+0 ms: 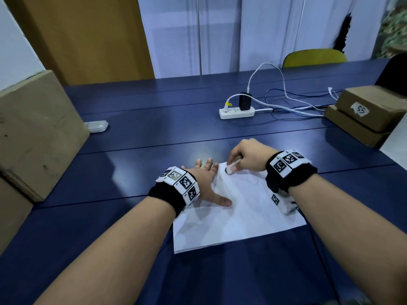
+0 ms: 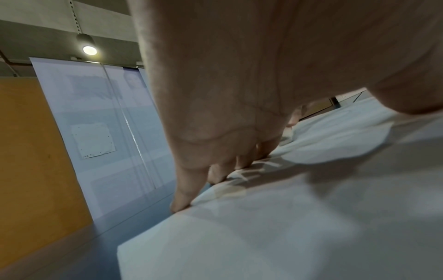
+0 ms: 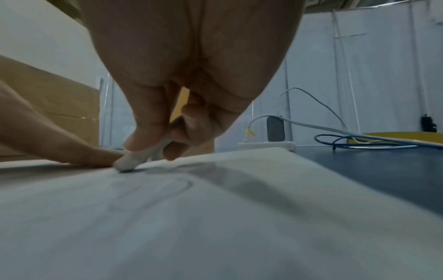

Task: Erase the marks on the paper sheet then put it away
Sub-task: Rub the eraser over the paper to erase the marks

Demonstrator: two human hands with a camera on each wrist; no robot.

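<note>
step: erasing | sheet (image 1: 237, 216) flat on table (image 1: 154, 133), 6 o'clock | left hand (image 1: 204, 183) splayed flat, pinning its 9 o'clock edge | right hand (image 1: 248, 157) pinches eraser (image 1: 230, 168) at 12 o'clock corner | tip: short light strokes away from pinning hand, avoid creasing

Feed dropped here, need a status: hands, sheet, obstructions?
Left hand flat, pinning paper sheet. Right hand pinching eraser, tip on sheet's far corner. Faint marks remain. Nothing in the way.

Bare table (image 1: 154, 137) ahead; cardboard box (image 1: 33, 133) left, stacked boxes (image 1: 365, 115) right.
</note>
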